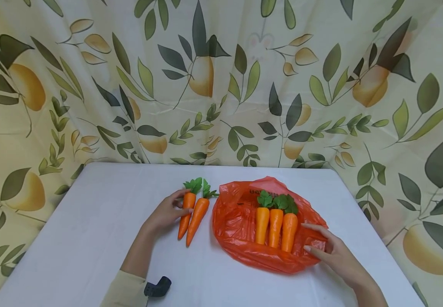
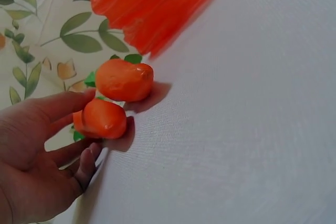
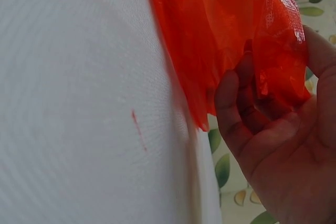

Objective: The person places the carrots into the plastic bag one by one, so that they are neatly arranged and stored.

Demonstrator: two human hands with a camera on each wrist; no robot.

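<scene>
In the head view, two orange carrots with green leafy tops lie side by side left of a red plastic bag (image 1: 237, 213). My left hand (image 1: 169, 212) grips the left carrot (image 1: 188, 201) between thumb and fingers. The other carrot (image 1: 198, 215) lies right beside it, nearer the bag. Three more carrots (image 1: 276, 228) lie in a row on the spread-open bag, leaves away from me. My right hand (image 1: 330, 247) holds the bag's right edge, thumb nearer me. In the right wrist view, some of its fingers show through the thin red plastic (image 3: 210, 35).
A white cloth covers the table (image 1: 91, 238). Behind it hangs a curtain (image 1: 221, 140) printed with leaves and fruit. A black device (image 1: 158, 287) is worn at the left wrist, by a beige sleeve (image 1: 125, 290).
</scene>
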